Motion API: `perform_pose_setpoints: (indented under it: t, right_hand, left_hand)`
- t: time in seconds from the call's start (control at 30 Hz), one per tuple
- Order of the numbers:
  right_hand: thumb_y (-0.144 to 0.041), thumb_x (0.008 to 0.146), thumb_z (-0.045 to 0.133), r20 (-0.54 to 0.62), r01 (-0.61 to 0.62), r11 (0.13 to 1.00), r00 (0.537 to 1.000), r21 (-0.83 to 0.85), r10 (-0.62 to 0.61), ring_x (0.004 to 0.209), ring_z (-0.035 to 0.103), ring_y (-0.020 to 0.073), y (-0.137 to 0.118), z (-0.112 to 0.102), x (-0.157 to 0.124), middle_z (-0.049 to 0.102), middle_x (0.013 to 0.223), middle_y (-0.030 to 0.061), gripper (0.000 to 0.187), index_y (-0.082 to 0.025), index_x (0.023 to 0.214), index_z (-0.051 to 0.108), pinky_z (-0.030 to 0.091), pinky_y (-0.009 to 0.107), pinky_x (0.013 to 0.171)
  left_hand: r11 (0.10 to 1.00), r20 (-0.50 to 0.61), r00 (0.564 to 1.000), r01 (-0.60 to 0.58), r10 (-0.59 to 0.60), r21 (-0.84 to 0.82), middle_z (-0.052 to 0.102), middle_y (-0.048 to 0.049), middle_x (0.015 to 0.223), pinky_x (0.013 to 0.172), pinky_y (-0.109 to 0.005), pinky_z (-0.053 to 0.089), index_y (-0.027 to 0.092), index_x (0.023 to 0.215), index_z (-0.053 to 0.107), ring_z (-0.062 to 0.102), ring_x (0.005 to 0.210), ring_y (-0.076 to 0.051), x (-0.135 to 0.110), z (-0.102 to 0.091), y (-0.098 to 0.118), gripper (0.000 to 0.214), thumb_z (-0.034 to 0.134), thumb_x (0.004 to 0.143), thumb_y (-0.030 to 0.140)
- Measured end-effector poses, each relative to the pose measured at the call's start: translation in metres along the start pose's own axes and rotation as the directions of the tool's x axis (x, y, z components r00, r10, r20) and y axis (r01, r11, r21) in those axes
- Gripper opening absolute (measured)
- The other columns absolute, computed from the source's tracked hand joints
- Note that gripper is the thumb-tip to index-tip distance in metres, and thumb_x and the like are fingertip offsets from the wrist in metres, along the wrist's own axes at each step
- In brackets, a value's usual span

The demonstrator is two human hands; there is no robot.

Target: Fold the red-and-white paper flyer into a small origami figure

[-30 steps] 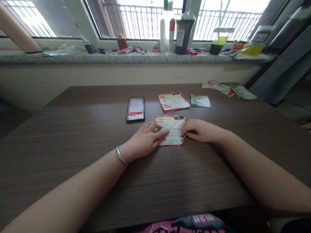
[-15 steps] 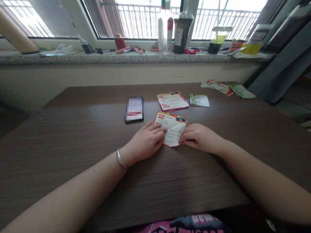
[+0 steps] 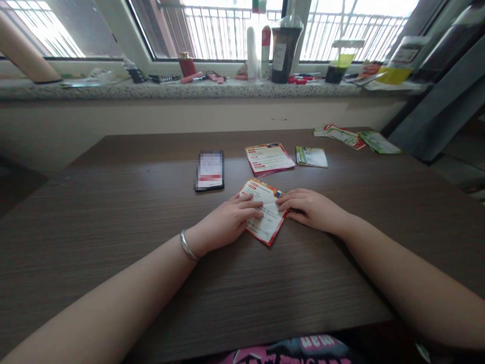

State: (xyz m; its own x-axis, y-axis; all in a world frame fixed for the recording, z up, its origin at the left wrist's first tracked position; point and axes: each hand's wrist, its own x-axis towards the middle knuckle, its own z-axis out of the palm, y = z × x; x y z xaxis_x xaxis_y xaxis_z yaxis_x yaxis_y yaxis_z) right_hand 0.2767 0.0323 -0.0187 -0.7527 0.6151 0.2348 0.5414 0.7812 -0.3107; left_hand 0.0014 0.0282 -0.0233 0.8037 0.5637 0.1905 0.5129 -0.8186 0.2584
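A printed leaflet (image 3: 268,218) with a red and orange border lies flat and turned at an angle on the brown table. My left hand (image 3: 234,216) rests on its left side, fingers stretched over the print. On its upper right edge lie the outstretched fingers of my right hand (image 3: 308,210). Just beyond is a stack of similar leaflets (image 3: 270,157). A smaller pile of green and white cards (image 3: 311,157) sits to the right of that stack. Left of the stack is a phone (image 3: 209,171), its screen blurred out.
More green and red cards (image 3: 344,136) are spread at the table's far right corner. Behind the table (image 3: 151,242), a granite windowsill (image 3: 227,90) carries a dark drink cup (image 3: 282,53), a red bottle (image 3: 186,64), pens and containers. A grey curtain (image 3: 435,101) hangs at the right.
The leaflet has turned, and its lower corner now points toward me. Its lifted right part has gone flat. My right hand has shifted slightly up and its fingers have straightened.
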Motion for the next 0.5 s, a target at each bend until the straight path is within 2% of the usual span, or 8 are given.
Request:
perform_pose_setpoints:
  t: [0.1,0.2,0.37,0.5]
  right_hand:
    - [-0.021,0.089,0.057,0.002,0.009,1.000,1.000,-0.029,-0.009,0.109,0.062,0.0197,-0.001,0.001,0.001,0.070,0.114,0.0048,0.016,-0.022,0.100,0.069,0.047,0.040,0.098]
    - [-0.022,0.091,0.054,0.008,0.020,0.998,1.000,-0.061,-0.020,0.104,0.063,0.0186,-0.004,0.000,0.001,0.071,0.110,0.0039,0.017,-0.022,0.099,0.069,0.048,0.037,0.095]
    - [-0.026,0.094,0.049,0.019,0.007,0.988,1.000,-0.151,-0.005,0.095,0.065,0.0185,-0.009,-0.001,-0.001,0.072,0.101,0.0045,0.020,-0.021,0.096,0.069,0.049,0.033,0.086]
    - [-0.027,0.094,0.049,0.025,0.019,0.965,1.000,-0.262,-0.013,0.085,0.065,0.0186,-0.015,-0.002,-0.002,0.072,0.091,0.0056,0.022,-0.021,0.093,0.069,0.047,0.031,0.078]
  left_hand:
    - [1.000,-0.007,1.000,0.019,-0.018,0.014,0.057,-0.0045,0.135,0.113,-0.047,0.033,0.020,0.106,0.063,0.044,0.133,-0.022,0.001,-0.002,0.004,0.026,0.047,0.089,0.010]
    - [0.998,-0.002,0.999,0.043,-0.043,0.045,0.056,-0.0099,0.136,0.112,-0.046,0.035,0.017,0.111,0.060,0.044,0.132,-0.025,0.001,-0.003,0.011,0.023,0.052,0.091,0.024]
    - [0.992,0.059,0.994,0.082,-0.088,0.092,0.044,-0.0124,0.146,0.115,-0.048,0.027,0.017,0.136,0.045,0.037,0.137,-0.028,-0.001,-0.001,0.025,0.055,0.047,0.093,0.050]
    - [0.983,0.101,0.984,0.130,-0.143,0.130,0.037,-0.0156,0.150,0.115,-0.050,0.024,0.013,0.143,0.037,0.029,0.141,-0.034,-0.001,0.003,0.035,0.079,0.043,0.087,0.068]
